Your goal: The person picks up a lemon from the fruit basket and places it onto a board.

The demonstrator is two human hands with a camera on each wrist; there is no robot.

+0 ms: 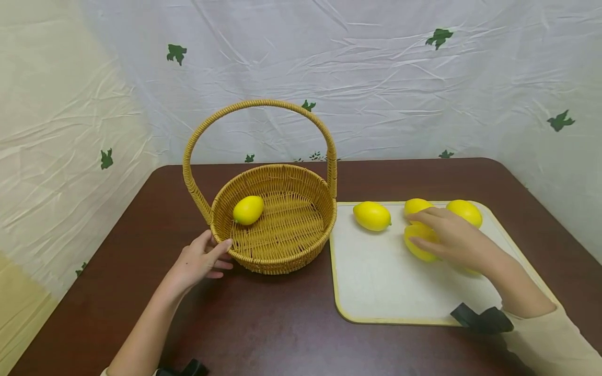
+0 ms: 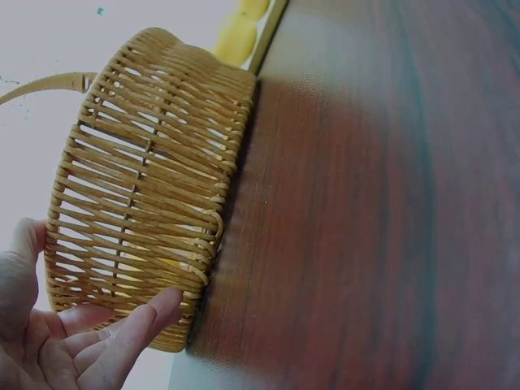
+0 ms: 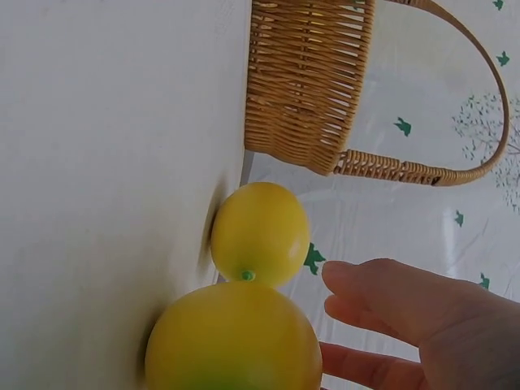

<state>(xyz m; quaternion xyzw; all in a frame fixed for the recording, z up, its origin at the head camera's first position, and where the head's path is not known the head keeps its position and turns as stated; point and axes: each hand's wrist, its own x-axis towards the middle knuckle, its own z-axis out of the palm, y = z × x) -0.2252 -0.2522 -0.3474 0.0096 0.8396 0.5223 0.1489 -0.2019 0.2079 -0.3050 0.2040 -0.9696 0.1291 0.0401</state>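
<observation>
A round wicker basket [image 1: 277, 261] with a tall arched handle [image 1: 263, 103] stands on the table, one yellow lemon [image 1: 247, 210] inside at its left. My left hand [image 1: 199, 261] holds the basket's near-left rim, thumb over the edge and fingers along the outer wall; the left wrist view shows those fingers [image 2: 134, 333] against the weave. Over the white board, my right hand [image 1: 451, 237] reaches above a near lemon [image 1: 418, 245], partly covering it. In the right wrist view the fingers [image 3: 382, 292] lie beside the lemons without visibly closing round one.
The white board [image 1: 385, 287] with a yellow edge lies right of the basket. More lemons rest on it: one nearer the basket [image 1: 372, 216], one at the back [image 1: 416, 206] and one at the right [image 1: 464, 212]. White cloth [image 1: 376, 104] with green leaf shapes hangs behind the dark table [image 1: 277, 324].
</observation>
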